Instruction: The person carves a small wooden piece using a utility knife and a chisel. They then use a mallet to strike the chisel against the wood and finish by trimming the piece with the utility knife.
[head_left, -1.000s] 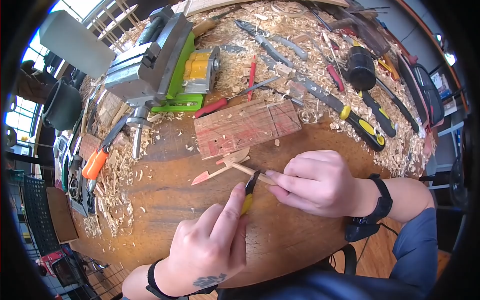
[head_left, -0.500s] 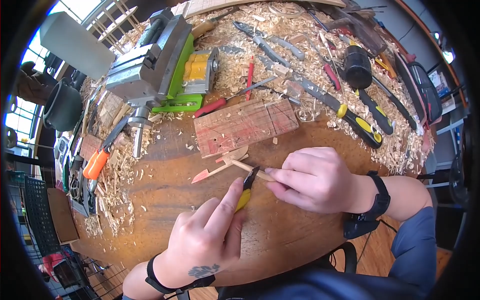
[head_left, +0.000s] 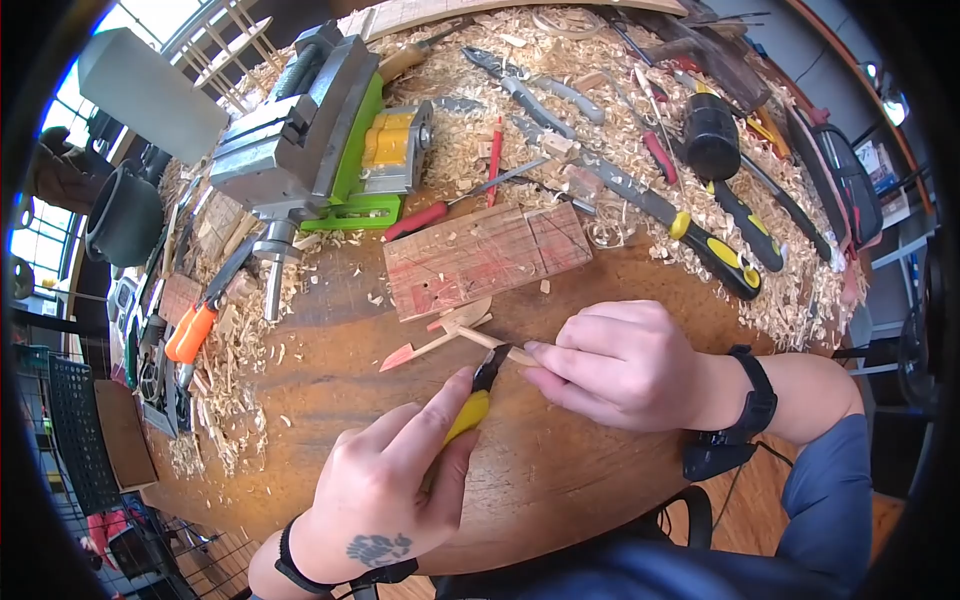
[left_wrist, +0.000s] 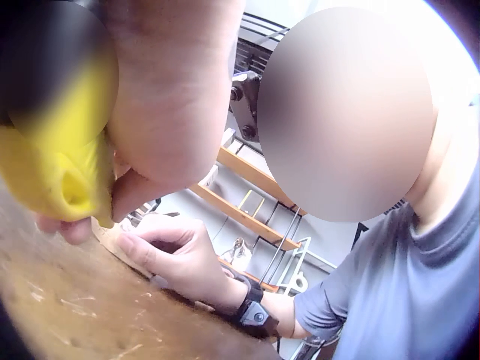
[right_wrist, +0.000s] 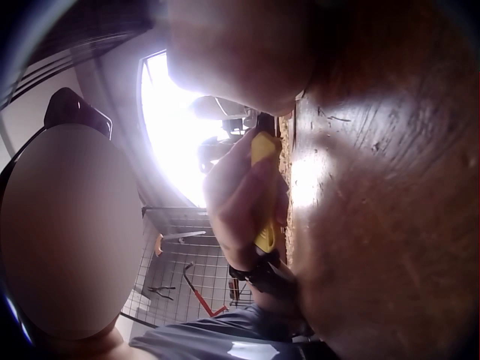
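My left hand (head_left: pixel 390 485) grips a yellow-and-black utility knife (head_left: pixel 468 412), its index finger extended along the top toward the blade. That blade lies against a thin wooden stick (head_left: pixel 478 338), just left of my right fingertips. Between thumb and fingers, my right hand (head_left: pixel 622 368) pinches the stick's near end. The far end reaches a small pale wooden piece (head_left: pixel 468 313) beside a red-tipped stick (head_left: pixel 398 357). In the left wrist view the knife's yellow handle (left_wrist: pixel 56 169) fills the left side; the right wrist view shows the handle (right_wrist: pixel 264 161) inside my left fist.
A red-stained board (head_left: pixel 490 258) lies just beyond the sticks. At the left stands a metal vise (head_left: pixel 285 150), with orange-handled pliers (head_left: pixel 192 330) nearer me. Wood shavings (head_left: pixel 455 150), files and a black mallet (head_left: pixel 712 138) cover the far side of the wooden table (head_left: pixel 560 490).
My left hand and the knife have drawn left and toward me, and more of the yellow handle shows. My right hand has stayed nearly in place on the stick.
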